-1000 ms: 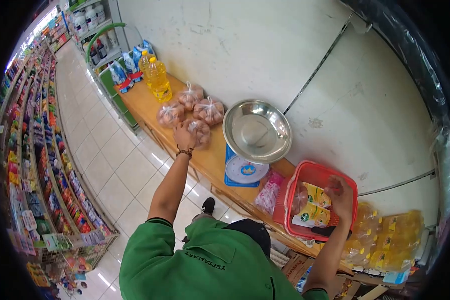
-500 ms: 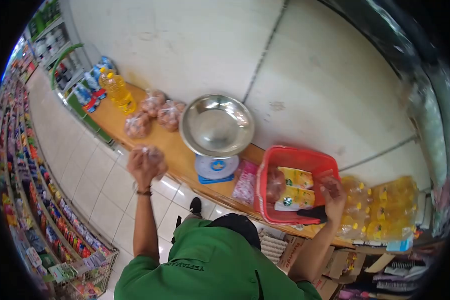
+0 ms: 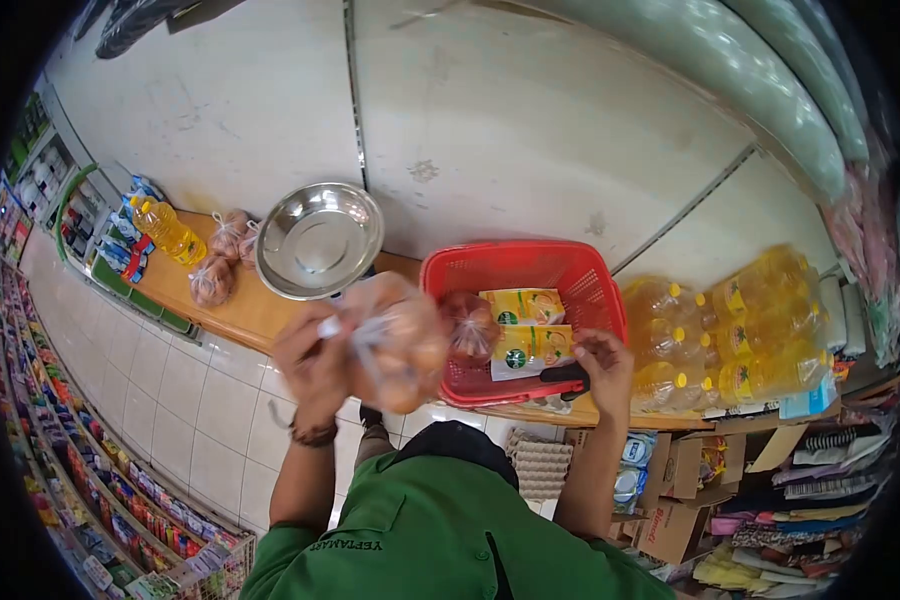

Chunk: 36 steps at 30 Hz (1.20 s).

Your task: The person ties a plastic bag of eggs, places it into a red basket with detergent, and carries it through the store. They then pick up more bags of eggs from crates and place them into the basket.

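Observation:
My left hand point(image 3: 315, 365) grips the knotted top of a clear plastic bag of eggs point(image 3: 395, 345), raised in front of the table. At the right side of a red basket point(image 3: 515, 258) is my right hand point(image 3: 605, 365), its fingers loosely bent and apart beside the basket's black handle point(image 3: 567, 375). Inside the basket lie another bag of eggs point(image 3: 470, 328) and two yellow-and-white packets point(image 3: 525, 306). A steel bowl point(image 3: 320, 240) stands left of the basket; the raised bag hides much of what is below it.
More bags of eggs point(image 3: 212, 280) and yellow oil bottles point(image 3: 170, 232) stand at the table's left. Several packs of oil bottles point(image 3: 760, 335) sit right of the basket. Below are egg trays point(image 3: 538, 465), cartons point(image 3: 670, 530) and folded clothes point(image 3: 800, 530). Shelves point(image 3: 80, 480) line the far left.
The bag of eggs in my left hand has moved right and closer to the camera, toward the basket. The view has shifted right. My right hand stays by the basket's right side.

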{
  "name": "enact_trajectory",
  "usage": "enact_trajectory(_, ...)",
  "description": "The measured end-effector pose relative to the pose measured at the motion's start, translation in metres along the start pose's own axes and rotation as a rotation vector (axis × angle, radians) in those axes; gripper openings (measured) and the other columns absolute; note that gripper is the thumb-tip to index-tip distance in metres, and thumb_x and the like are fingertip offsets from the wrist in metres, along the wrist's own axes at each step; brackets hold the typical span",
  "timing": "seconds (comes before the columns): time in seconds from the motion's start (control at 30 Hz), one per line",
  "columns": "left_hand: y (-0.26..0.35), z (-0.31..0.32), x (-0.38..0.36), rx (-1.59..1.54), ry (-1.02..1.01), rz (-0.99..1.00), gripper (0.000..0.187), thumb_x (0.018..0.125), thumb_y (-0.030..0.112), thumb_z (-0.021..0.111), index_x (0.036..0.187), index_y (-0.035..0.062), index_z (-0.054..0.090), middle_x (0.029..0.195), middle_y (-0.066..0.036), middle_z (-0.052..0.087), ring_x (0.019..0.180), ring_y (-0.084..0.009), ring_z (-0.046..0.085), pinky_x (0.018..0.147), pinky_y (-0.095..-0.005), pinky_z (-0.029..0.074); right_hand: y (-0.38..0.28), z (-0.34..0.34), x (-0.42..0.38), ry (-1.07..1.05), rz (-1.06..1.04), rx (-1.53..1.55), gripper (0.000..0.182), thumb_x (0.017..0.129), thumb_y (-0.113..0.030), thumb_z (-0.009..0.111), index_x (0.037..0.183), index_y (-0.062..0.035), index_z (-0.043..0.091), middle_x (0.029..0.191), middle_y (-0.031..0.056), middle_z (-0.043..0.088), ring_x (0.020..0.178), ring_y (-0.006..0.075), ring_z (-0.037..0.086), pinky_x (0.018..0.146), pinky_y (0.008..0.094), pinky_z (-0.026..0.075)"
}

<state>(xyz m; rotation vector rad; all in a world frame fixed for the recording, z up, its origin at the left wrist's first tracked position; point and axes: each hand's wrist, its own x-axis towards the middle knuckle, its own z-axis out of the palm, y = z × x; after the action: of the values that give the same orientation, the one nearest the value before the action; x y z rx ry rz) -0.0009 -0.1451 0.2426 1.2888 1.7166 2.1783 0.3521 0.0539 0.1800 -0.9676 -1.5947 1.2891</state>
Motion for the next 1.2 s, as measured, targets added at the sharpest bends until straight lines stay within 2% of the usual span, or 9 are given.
enact_trajectory(0.1,-0.009,0.09,0.021,-0.082,-0.25,0.106,0.007,0.088,0.002,0.075,0.09,-0.005,0.073,0.088,-0.009,0.069,0.077,-0.0143,0.063,0.064,-0.0263,0.047,0.0,-0.013,-0.024,0.025,0.004,0.127,0.025,0.089,0.01,0.07,0.113,0.0021,0.066,0.105,0.0077,0.071,0.097,0.0144,0.067,0.088,0.0286,0.054)
enact_trajectory(0.27,-0.081,0.205,0.008,-0.207,-0.478,-0.144,0.009,0.092,0.005,0.073,0.09,-0.0043,0.074,0.082,-0.007,0.066,0.071,-0.0109,0.058,0.064,-0.0262,0.044,-0.007,-0.045,-0.082,0.149,-0.008,0.063,0.024,0.089,0.008,0.071,0.112,0.0011,0.066,0.104,0.0078,0.071,0.096,0.0141,0.067,0.087,0.0275,0.054)
enact_trajectory(0.53,-0.185,0.286,-0.027,0.052,-0.659,-0.129,0.012,0.089,0.01,0.075,0.088,-0.0021,0.076,0.077,-0.013,0.07,0.069,-0.0154,0.063,0.063,-0.0294,0.048,0.027,-0.085,-0.178,0.42,0.096,0.182,0.023,0.088,0.01,0.068,0.109,0.0014,0.066,0.102,0.0094,0.071,0.094,0.0173,0.069,0.087,0.0296,0.056)
enact_trajectory(0.63,-0.201,0.295,-0.034,0.109,-0.704,-0.034,0.02,0.085,0.021,0.079,0.087,0.0006,0.077,0.078,-0.019,0.071,0.067,-0.0285,0.069,0.061,-0.037,0.051,0.03,-0.087,-0.19,0.453,0.12,0.152,0.021,0.091,0.008,0.065,0.11,0.0021,0.065,0.103,0.0123,0.072,0.092,0.0184,0.07,0.086,0.0314,0.057)
enact_trajectory(0.87,-0.212,0.304,-0.047,0.132,-0.703,-0.213,0.019,0.082,0.021,0.08,0.087,0.0032,0.078,0.079,-0.018,0.072,0.072,-0.032,0.071,0.068,-0.0387,0.055,0.039,-0.069,-0.167,0.423,0.126,0.258,0.02,0.091,0.007,0.065,0.11,0.0028,0.064,0.104,0.0125,0.072,0.091,0.0179,0.069,0.087,0.0313,0.057)
enact_trajectory(1.0,-0.211,0.292,-0.043,0.309,-0.892,-0.177,0.021,0.078,0.017,0.077,0.094,0.0047,0.077,0.089,-0.018,0.075,0.084,-0.0343,0.074,0.08,-0.0404,0.059,0.023,-0.042,-0.135,0.294,0.187,0.2,0.022,0.089,0.008,0.068,0.11,0.0017,0.066,0.103,0.0103,0.072,0.093,0.0167,0.069,0.087,0.0302,0.056)
enact_trajectory(1.07,-0.221,0.284,-0.049,-0.075,-0.9,-0.368,0.027,0.08,0.015,0.074,0.105,0.0055,0.075,0.102,-0.018,0.074,0.093,-0.0361,0.072,0.085,-0.0409,0.058,0.019,-0.03,-0.124,0.217,0.22,0.185,0.023,0.089,0.01,0.068,0.11,0.0019,0.066,0.104,0.01,0.072,0.094,0.0169,0.069,0.088,0.0298,0.055)
enact_trajectory(1.13,-0.133,0.234,-0.02,0.175,-0.597,0.134,0.029,0.083,0.011,0.071,0.111,0.004,0.072,0.11,-0.018,0.07,0.102,-0.0386,0.068,0.091,-0.0407,0.056,0.022,-0.013,-0.112,0.119,0.153,0.116,0.023,0.089,0.008,0.069,0.111,0.0013,0.066,0.103,0.009,0.072,0.096,0.0163,0.069,0.09,0.0297,0.054)
enact_trajectory(1.2,-0.064,0.178,0.004,0.03,-0.326,0.212,0.023,0.084,0.008,0.07,0.106,0.0015,0.07,0.106,-0.016,0.066,0.099,-0.0384,0.066,0.09,-0.0404,0.054,0.029,-0.003,-0.102,0.029,0.151,0.089,0.023,0.09,0.003,0.072,0.111,0.0009,0.066,0.106,0.0102,0.072,0.101,0.0188,0.069,0.093,0.0318,0.054)
